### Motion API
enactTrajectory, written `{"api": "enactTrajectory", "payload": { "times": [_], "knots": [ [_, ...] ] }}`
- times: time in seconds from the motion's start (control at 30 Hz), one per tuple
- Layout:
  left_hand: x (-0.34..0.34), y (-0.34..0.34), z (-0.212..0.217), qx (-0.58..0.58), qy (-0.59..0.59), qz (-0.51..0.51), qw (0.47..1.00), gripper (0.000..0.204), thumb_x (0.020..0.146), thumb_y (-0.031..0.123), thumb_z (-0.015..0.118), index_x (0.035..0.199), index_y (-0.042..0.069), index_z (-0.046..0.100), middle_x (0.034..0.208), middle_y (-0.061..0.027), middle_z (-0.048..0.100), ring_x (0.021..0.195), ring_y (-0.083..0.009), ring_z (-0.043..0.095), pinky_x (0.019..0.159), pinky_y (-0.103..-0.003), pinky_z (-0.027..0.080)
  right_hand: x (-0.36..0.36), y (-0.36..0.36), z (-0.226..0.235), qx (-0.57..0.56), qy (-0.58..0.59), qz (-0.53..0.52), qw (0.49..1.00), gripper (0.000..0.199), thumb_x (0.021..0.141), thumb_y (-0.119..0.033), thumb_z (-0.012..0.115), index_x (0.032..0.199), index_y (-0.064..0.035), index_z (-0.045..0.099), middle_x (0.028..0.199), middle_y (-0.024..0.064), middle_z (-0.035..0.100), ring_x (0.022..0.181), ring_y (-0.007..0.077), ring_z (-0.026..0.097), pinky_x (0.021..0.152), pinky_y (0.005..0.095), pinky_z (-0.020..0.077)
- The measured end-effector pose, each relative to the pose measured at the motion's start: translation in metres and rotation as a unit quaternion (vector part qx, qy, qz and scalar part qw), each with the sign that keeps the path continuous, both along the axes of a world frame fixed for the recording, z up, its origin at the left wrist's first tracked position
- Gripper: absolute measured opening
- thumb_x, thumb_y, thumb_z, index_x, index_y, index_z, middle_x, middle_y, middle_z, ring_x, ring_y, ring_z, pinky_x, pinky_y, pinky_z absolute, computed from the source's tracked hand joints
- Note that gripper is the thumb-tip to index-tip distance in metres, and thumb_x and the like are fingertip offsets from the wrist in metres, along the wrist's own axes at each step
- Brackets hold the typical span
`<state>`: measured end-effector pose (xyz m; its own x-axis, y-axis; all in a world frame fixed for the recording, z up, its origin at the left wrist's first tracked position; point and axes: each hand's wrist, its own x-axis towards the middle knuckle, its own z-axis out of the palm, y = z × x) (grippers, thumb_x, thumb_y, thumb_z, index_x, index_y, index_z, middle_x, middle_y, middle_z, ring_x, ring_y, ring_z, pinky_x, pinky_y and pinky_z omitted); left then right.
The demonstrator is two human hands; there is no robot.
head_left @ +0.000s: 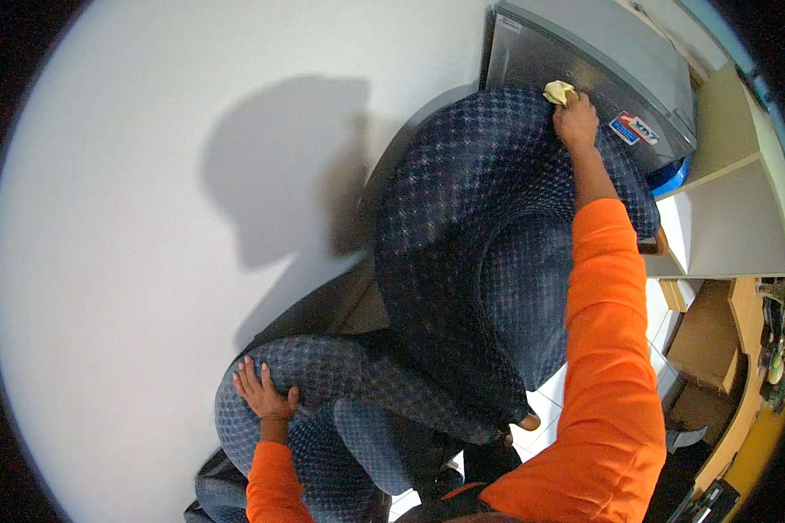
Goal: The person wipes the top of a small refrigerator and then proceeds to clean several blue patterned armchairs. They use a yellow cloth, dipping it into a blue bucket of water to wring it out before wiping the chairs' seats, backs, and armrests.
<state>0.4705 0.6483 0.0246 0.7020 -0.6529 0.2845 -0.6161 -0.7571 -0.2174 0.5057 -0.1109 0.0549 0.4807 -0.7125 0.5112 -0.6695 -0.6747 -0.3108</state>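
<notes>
Two rounded armchairs in dark blue checked fabric stand side by side along the wall. Stretched out to the far armchair (445,174), my right hand (577,122) is closed around a pale yellow cloth (557,92) at the top edge of its backrest. On the near armchair (314,370), my left hand (265,392) lies with fingers spread on the top of the backrest and holds nothing. Orange sleeves cover both my arms. Part of the far chair's seat is hidden behind my right arm.
A white wall (131,261) runs along the left. Beyond the far chair stands a grey fridge (532,57) with stickers. To the right are a pale shelf unit (733,218), cardboard boxes (702,340) and a wooden-edged surface holding small items. White floor tiles (545,410) show between.
</notes>
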Motion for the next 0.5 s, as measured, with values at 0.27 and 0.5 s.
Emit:
{"api": "enactTrajectory", "payload": {
  "times": [0.27, 0.5],
  "knots": [
    [-0.001, -0.005, 0.003, 0.000, -0.006, -0.005, 1.000, 0.070, 0.090, 0.062, 0.040, 0.130, 0.005, 0.045, 0.146, -0.0271, 0.036, 0.134, -0.0454, 0.033, 0.109, -0.063, 0.018, -0.019, 0.274, -0.019, -0.074, 0.047, 0.686, 0.722, 0.022, 0.066, -0.007, 0.062, 0.087, 0.0009, 0.063, 0.103, 0.0218, 0.062, 0.103, 0.0359, 0.058, 0.093, 0.0487, 0.0437],
    [-0.001, 0.002, -0.005, -0.008, 0.002, 0.005, 1.000, 0.071, 0.090, 0.064, 0.040, 0.129, 0.005, 0.046, 0.145, -0.0264, 0.037, 0.134, -0.0452, 0.034, 0.109, -0.063, 0.019, -0.012, 0.084, -0.012, -0.018, -0.177, 0.116, 0.977, 0.024, 0.073, -0.008, 0.063, 0.096, -0.0002, 0.065, 0.101, 0.0211, 0.063, 0.098, 0.0394, 0.057, 0.087, 0.0476, 0.0458]
  ]
}}
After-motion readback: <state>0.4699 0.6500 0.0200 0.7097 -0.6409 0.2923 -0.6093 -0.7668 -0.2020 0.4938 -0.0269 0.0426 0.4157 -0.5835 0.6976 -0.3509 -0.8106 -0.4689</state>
